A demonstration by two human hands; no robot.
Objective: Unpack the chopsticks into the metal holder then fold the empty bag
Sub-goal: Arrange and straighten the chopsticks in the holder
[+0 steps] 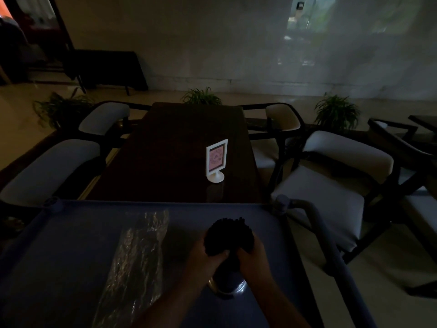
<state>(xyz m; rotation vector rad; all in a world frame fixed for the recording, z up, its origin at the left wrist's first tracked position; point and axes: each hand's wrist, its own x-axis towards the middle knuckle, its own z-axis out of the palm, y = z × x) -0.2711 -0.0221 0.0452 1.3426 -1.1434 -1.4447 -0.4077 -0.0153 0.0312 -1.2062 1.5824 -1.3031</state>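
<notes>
A thick bundle of dark chopsticks (pixel 229 234) stands upright, its lower ends inside the shiny metal holder (pixel 228 286) on the blue cart top (pixel 71 245). My left hand (pixel 208 254) wraps the bundle from the left and my right hand (pixel 251 255) from the right, both just above the holder's rim. The tops of the sticks fan out above my fingers. A clear crinkled plastic bag (pixel 137 256) lies flat on the cart to the left of the holder; whether any sticks remain in it is too dark to tell.
Beyond the cart stands a dark wooden table (pixel 179 138) with a white sign stand (pixel 216 160). Cushioned chairs (pixel 331 185) flank the table on both sides. The cart's grey handle bar (pixel 319 223) runs along its right edge. The room is dim.
</notes>
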